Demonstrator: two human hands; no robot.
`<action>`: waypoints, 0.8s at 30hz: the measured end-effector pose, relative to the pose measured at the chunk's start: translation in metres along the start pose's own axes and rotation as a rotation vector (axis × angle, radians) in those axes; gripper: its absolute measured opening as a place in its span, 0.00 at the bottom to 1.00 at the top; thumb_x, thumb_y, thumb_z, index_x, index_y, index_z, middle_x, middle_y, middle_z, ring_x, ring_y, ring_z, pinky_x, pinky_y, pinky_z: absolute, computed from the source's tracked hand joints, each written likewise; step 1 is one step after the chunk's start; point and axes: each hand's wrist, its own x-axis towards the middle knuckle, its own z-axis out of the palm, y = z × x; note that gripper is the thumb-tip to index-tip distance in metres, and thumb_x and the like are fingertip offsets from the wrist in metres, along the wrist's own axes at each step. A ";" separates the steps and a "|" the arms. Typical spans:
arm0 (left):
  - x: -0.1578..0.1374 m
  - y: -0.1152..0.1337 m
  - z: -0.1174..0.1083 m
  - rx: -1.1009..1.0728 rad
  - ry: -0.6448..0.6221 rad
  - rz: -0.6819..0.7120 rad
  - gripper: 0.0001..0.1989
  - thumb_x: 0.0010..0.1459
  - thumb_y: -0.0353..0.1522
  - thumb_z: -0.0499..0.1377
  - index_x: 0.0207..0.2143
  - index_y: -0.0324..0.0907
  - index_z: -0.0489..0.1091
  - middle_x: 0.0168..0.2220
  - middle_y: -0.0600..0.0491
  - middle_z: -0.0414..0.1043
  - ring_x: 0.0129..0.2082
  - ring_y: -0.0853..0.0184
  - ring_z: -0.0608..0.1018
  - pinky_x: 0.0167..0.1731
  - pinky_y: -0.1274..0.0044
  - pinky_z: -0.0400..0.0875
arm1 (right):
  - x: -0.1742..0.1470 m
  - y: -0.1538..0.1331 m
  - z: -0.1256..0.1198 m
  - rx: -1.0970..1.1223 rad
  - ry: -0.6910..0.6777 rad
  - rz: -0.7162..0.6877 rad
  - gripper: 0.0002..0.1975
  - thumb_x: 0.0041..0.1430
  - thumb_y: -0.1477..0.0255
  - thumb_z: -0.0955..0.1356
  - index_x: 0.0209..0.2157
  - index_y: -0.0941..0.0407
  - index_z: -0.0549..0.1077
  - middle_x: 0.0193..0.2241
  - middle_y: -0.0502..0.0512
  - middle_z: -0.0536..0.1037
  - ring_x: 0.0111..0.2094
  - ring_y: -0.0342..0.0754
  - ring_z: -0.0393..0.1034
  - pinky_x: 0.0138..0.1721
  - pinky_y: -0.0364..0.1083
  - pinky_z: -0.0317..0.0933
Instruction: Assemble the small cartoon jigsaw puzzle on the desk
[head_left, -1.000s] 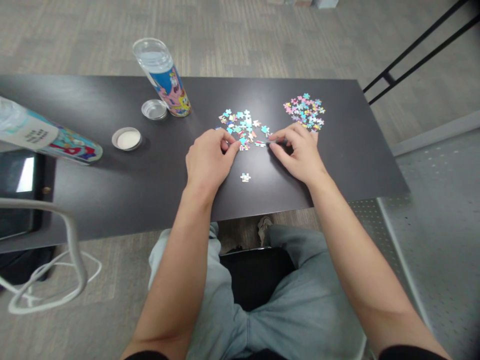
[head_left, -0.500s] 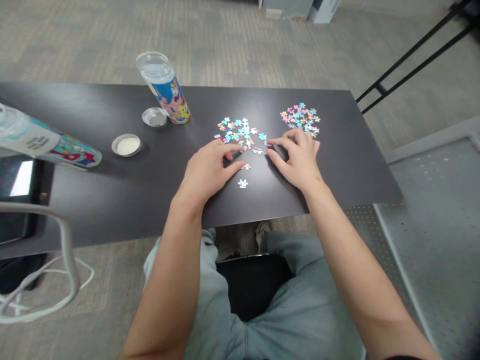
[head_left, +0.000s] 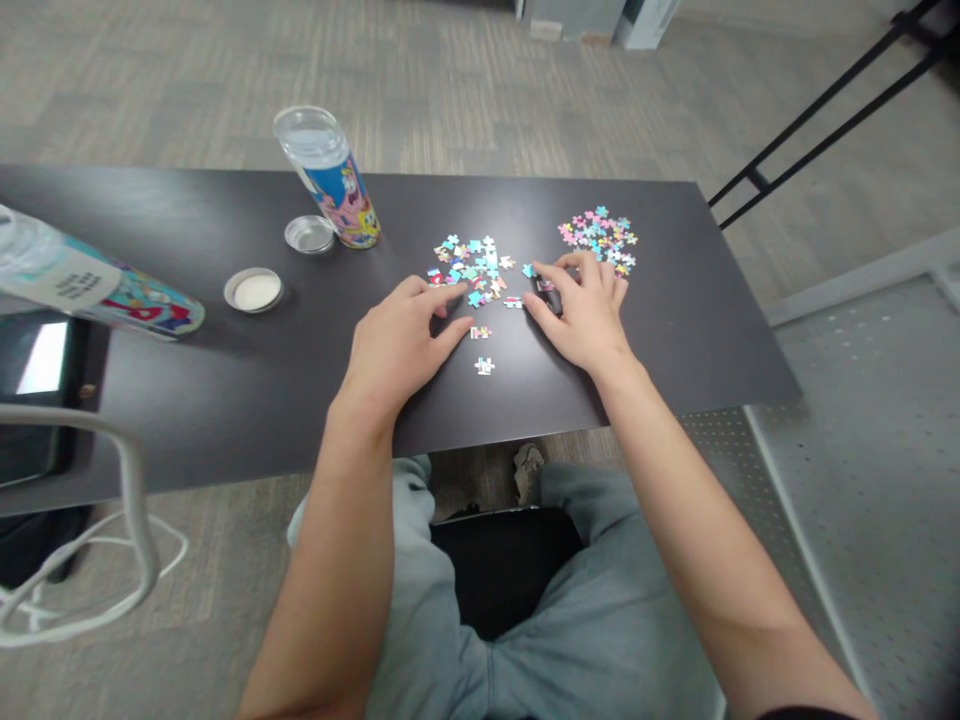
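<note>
My left hand (head_left: 405,335) rests at the near left side of a loose pile of puzzle pieces (head_left: 480,262), thumb and forefinger apart. Its thumb tip lies beside a single yellow-and-pink puzzle piece (head_left: 481,332). Nearer the table edge lies a pale puzzle piece (head_left: 484,366). My right hand (head_left: 585,310) is right of the pile, fingers bent and spread. A blue piece (head_left: 529,270) is by its forefinger tip, and a pinkish piece (head_left: 546,285) shows between forefinger and thumb, not visibly gripped. Beside the thumb lies a red-and-white piece (head_left: 513,302).
A second pile of pieces (head_left: 598,235) lies beyond my right hand on the dark table (head_left: 697,330). To the left stand a cartoon-printed tube (head_left: 341,190), two round lids (head_left: 309,234) and another tube (head_left: 97,285). A black device (head_left: 37,390) and white cable (head_left: 135,500) are far left.
My left hand has drawn back left, uncovering a blue piece and more of the yellow-and-pink one. My right hand has shifted slightly left, its forefinger now near the blue piece.
</note>
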 end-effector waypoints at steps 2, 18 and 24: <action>0.003 0.004 0.005 0.015 0.002 0.003 0.27 0.82 0.40 0.70 0.79 0.58 0.86 0.61 0.45 0.85 0.53 0.48 0.86 0.51 0.61 0.76 | -0.001 0.002 0.002 0.012 0.022 0.015 0.27 0.85 0.56 0.76 0.78 0.45 0.83 0.76 0.71 0.80 0.74 0.79 0.74 0.76 0.82 0.67; 0.012 0.014 0.013 -0.047 0.111 -0.033 0.12 0.78 0.36 0.71 0.56 0.57 0.95 0.52 0.50 0.90 0.47 0.51 0.86 0.48 0.60 0.76 | -0.011 -0.007 -0.013 0.033 -0.096 -0.248 0.23 0.91 0.56 0.72 0.78 0.34 0.85 0.77 0.63 0.81 0.69 0.74 0.76 0.75 0.78 0.68; 0.018 0.016 0.019 -0.077 0.139 -0.066 0.11 0.77 0.34 0.71 0.56 0.56 0.91 0.52 0.49 0.90 0.55 0.48 0.87 0.58 0.58 0.78 | -0.013 -0.007 -0.015 0.020 -0.140 -0.317 0.18 0.91 0.56 0.73 0.72 0.37 0.90 0.76 0.63 0.82 0.69 0.74 0.75 0.76 0.77 0.66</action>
